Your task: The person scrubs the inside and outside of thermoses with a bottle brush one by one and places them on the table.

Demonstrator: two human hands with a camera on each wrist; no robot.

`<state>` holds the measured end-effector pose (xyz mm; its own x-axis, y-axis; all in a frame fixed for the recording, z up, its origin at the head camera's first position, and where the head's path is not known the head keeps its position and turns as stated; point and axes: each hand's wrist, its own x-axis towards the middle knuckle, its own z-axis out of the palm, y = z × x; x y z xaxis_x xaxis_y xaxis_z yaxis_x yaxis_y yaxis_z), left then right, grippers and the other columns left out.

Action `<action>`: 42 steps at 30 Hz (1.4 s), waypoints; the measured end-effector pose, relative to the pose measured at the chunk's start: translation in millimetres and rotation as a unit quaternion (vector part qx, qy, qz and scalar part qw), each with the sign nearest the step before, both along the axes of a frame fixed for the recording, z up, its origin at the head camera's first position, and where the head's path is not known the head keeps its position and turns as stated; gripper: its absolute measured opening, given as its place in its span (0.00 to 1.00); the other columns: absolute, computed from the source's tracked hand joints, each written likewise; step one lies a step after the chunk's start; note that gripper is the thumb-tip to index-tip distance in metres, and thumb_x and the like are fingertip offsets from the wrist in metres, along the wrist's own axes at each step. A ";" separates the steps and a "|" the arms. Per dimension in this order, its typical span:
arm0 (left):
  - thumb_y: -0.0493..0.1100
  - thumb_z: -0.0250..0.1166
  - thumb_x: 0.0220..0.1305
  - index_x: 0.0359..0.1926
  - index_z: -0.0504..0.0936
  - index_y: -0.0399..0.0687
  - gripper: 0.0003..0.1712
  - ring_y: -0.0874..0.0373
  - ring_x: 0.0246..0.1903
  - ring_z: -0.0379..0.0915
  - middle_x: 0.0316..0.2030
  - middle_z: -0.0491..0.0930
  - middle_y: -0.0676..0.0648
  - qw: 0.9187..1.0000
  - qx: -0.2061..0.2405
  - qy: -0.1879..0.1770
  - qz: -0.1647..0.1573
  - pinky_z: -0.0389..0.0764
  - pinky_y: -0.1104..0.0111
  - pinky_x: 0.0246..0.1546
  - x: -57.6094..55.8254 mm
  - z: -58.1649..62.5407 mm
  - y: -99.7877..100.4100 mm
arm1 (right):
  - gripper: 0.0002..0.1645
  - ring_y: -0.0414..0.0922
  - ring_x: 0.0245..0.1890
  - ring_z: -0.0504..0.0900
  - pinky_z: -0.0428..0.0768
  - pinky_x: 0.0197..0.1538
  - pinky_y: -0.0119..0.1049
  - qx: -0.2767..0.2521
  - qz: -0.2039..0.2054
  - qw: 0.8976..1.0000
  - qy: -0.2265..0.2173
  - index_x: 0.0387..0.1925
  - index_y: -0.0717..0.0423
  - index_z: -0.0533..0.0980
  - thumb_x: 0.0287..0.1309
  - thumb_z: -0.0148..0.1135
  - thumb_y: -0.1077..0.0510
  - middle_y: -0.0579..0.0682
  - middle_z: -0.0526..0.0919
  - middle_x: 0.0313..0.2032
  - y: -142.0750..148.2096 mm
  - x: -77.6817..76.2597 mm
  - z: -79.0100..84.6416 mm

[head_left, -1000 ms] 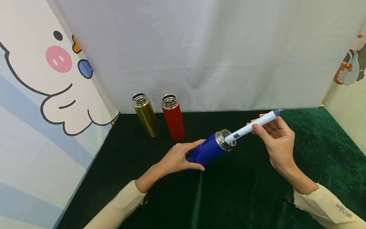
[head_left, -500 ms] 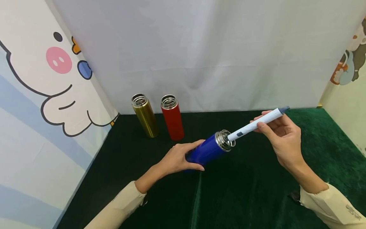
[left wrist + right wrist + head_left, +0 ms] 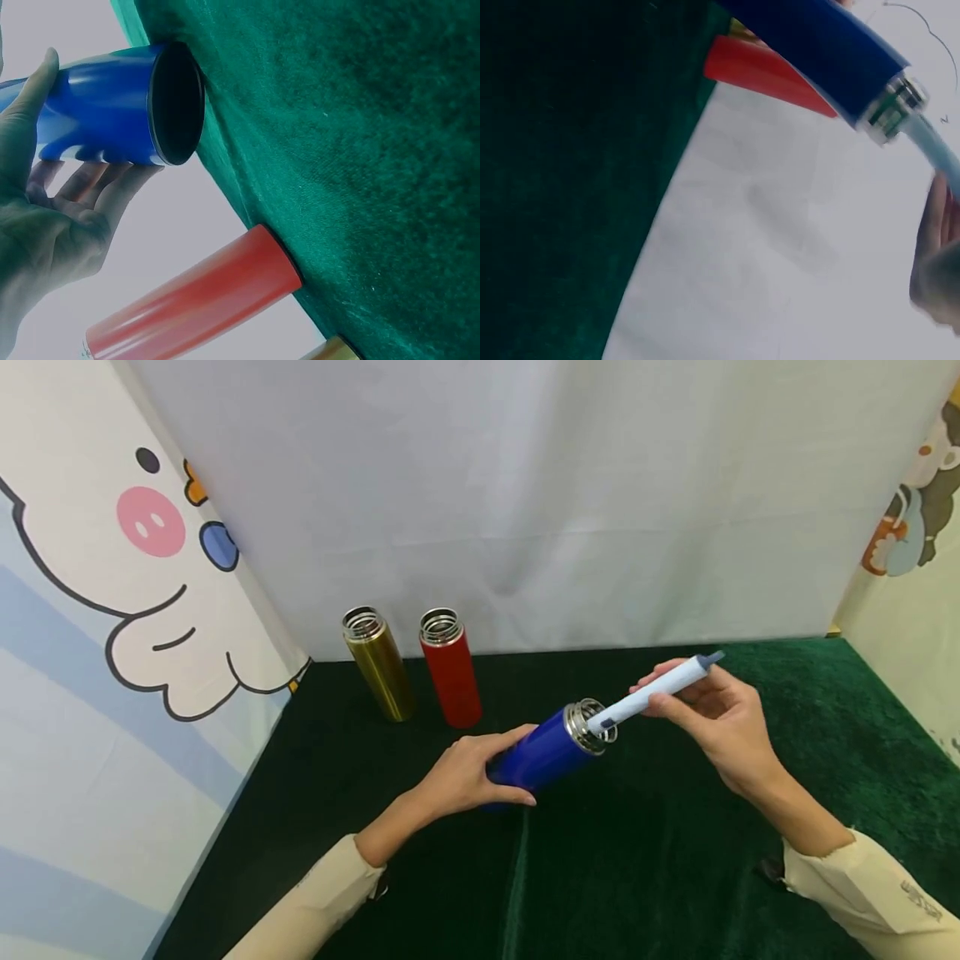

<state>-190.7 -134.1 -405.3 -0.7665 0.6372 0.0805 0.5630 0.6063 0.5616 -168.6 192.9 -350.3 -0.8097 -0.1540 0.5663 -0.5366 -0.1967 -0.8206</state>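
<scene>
My left hand (image 3: 468, 772) grips a blue metal bottle (image 3: 542, 753), thumb and fingers around its body. The bottle leans to the right, its steel-rimmed mouth uncovered, and its dark base shows raised off the green cloth in the left wrist view. With thumb and fingertips my right hand (image 3: 720, 722) pinches the pale blue handle of what looks like a bottle brush (image 3: 660, 689). This handle has a dark blue tip at its upper end and a dark oval near its lower end. Its lower end enters the bottle's mouth; whatever is inside stays hidden.
A gold bottle (image 3: 380, 672) and a red bottle (image 3: 452, 677) stand upright and uncapped, side by side at the back left. Dark green cloth (image 3: 637, 860) covers the table. Behind it hangs a white curtain (image 3: 525, 510), with a cartoon-printed panel (image 3: 75, 635) at left.
My right hand drew the handle slightly up and right out of the bottle's mouth, then pushed it back down and left, deeper in. The left hand and bottle stay almost still.
</scene>
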 end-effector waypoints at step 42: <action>0.61 0.77 0.55 0.77 0.62 0.70 0.51 0.48 0.59 0.80 0.64 0.80 0.46 0.999 -0.013 0.031 0.014 0.80 0.48 0.60 3.5 -3.3 4.7 | 0.15 0.46 0.37 0.92 0.88 0.36 0.38 -0.167 -0.109 0.980 0.008 0.44 0.67 0.76 0.61 0.55 0.83 0.55 0.89 0.37 -6.6 10.6 -6.2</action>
<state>-187.2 -129.5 -408.6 -0.7787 0.6175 0.1114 0.5780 0.6369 0.5101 -158.0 186.3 -356.5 -0.7937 0.2182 0.5678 -0.6075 -0.3321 -0.7216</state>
